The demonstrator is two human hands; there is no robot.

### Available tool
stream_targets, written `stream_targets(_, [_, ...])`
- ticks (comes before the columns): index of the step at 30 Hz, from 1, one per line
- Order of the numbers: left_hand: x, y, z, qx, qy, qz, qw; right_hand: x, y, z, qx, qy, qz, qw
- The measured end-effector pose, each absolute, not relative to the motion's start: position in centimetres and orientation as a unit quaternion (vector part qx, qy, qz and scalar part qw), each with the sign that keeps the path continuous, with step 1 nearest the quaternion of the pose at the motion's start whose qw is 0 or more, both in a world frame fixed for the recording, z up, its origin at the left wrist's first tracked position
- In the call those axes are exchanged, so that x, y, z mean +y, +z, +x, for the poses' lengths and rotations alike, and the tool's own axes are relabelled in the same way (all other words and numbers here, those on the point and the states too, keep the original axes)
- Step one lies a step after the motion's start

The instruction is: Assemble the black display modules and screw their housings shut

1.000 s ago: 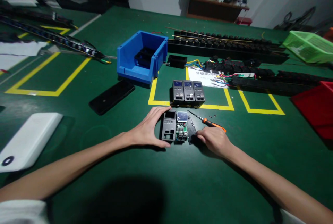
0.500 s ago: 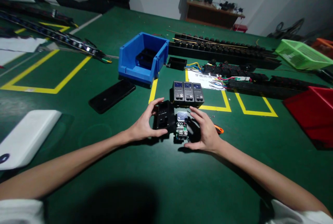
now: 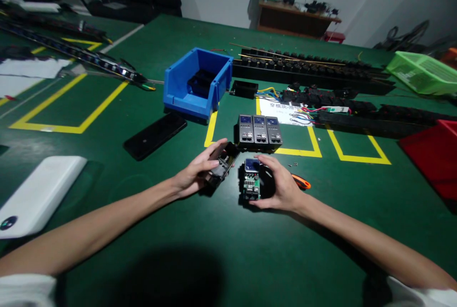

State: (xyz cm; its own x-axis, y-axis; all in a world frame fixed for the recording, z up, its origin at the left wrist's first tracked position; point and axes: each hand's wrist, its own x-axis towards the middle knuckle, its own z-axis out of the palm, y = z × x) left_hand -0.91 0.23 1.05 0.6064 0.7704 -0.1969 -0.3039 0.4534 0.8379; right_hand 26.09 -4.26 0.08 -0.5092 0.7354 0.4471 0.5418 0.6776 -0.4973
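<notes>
Here, black and hollow, the open housing shows its inside.

On the white sheet we can read 穿模块 and a dash; the characters after it and the smaller line below are unclear to us, as are the three grey modules' tiny markings

a plain whitish left sleeve sits in the lower left corner; a similar pale right sleeve shows at lower right.
</notes>
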Motion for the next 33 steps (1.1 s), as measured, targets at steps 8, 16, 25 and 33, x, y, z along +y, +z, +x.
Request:
stream_targets(8, [-0.7, 1.1, 1.2, 0.257, 0.301, 0.289, 0.872, -3.5, 0.4, 24.9, -0.797, 0.150, -0.350, 0.469])
stream_targets(16, [-0.5, 0.3, 0.5, 0.236, 0.274, 0.259, 0.896, -3.2, 0.2, 24.6, -0.817, 0.160, -0.344, 0.434])
stream_targets(25, [-0.5, 0.4, 0.0, 0.242, 0.276, 0.190, 0.910, -2.8, 0.4, 24.9, -0.839, 0.209, -0.336, 0.374])
stream_targets(33, [-0.5, 0.4, -0.2, 0.253, 0.271, 0.170, 0.913, -3.2, 0.2, 25.5, -0.788, 0.342, -0.334, 0.387])
